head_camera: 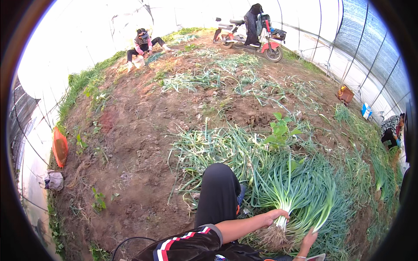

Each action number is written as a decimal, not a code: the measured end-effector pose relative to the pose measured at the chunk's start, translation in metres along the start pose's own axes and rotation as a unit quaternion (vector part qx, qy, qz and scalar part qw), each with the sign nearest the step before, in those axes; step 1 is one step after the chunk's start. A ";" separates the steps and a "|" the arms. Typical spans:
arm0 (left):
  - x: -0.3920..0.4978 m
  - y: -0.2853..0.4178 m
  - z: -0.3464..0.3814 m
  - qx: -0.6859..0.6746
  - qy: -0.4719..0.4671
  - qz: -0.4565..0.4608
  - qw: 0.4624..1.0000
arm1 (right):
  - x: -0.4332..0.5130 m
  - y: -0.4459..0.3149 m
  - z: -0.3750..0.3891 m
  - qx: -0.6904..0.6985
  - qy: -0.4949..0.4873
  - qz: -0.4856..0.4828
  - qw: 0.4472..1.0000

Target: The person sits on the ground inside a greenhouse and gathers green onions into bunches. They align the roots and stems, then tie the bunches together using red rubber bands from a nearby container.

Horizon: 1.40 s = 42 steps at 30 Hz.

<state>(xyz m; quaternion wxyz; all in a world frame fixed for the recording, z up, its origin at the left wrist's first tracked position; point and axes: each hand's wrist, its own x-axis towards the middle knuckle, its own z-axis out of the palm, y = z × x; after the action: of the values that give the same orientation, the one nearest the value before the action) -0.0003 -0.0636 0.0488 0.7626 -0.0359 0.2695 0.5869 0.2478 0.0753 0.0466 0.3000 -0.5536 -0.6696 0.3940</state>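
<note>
My left hand (277, 216) is closed around the white stems of a bunch of green onions (283, 210), whose brown roots (274, 237) hang below the fist. To its right, my right hand (310, 237) grips a few more green onion stalks (323, 213) near their lower ends; their leaf tips are blurred. Beneath and beyond both hands lies a thick pile of green onions (313, 179) with long green leaves. My bent knee in dark trousers (218, 192) is left of the pile.
Loose onion leaves (192, 81) are strewn over brown soil (137, 156). A leafy plant (281, 130) stands beyond the pile. One person (142, 44) sits far left; another (392, 129) bends at far right. A red electric scooter (271, 45), an orange bag (60, 146) and plastic greenhouse walls surround the plot.
</note>
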 end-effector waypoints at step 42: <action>0.007 -0.014 -0.015 0.083 0.087 0.026 0.992 | -0.094 -0.087 0.069 -0.052 -0.121 0.023 0.991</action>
<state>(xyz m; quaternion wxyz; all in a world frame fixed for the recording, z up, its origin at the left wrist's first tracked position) 0.0080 -0.0669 0.0292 0.7214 -0.0165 0.3832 0.5766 0.1651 -0.0369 0.0897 0.1783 -0.5319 -0.7077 0.4295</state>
